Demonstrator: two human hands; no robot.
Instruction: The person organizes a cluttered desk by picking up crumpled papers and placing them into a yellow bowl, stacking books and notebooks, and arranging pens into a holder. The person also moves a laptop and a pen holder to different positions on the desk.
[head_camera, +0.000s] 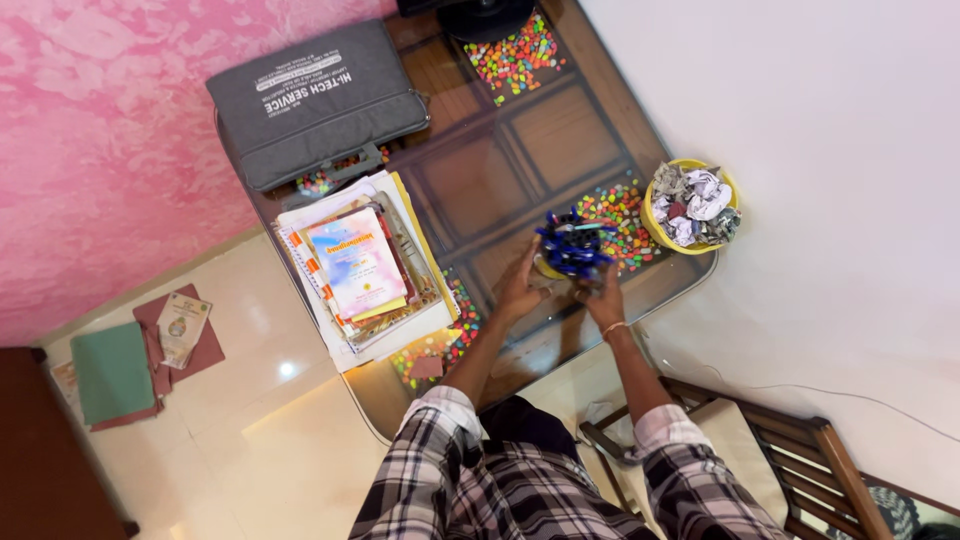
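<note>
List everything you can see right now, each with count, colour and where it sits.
pen holder: one, crammed with blue pens, near table's right edge, between both hands
glass-topped table: one, brown wood frame, coloured beads under the glass
yellow bowl: one, full of crumpled paper, table's right edge
laptop bag: one, grey, table's far left corner
stack of books: one pile, mixed colours, left side of table
folders: a few, green and maroon, on the floor at left
wooden chair: one, brown, lower right
left hand: on the glass beside the holder
right hand: at the holder's base; grip unclear
</note>
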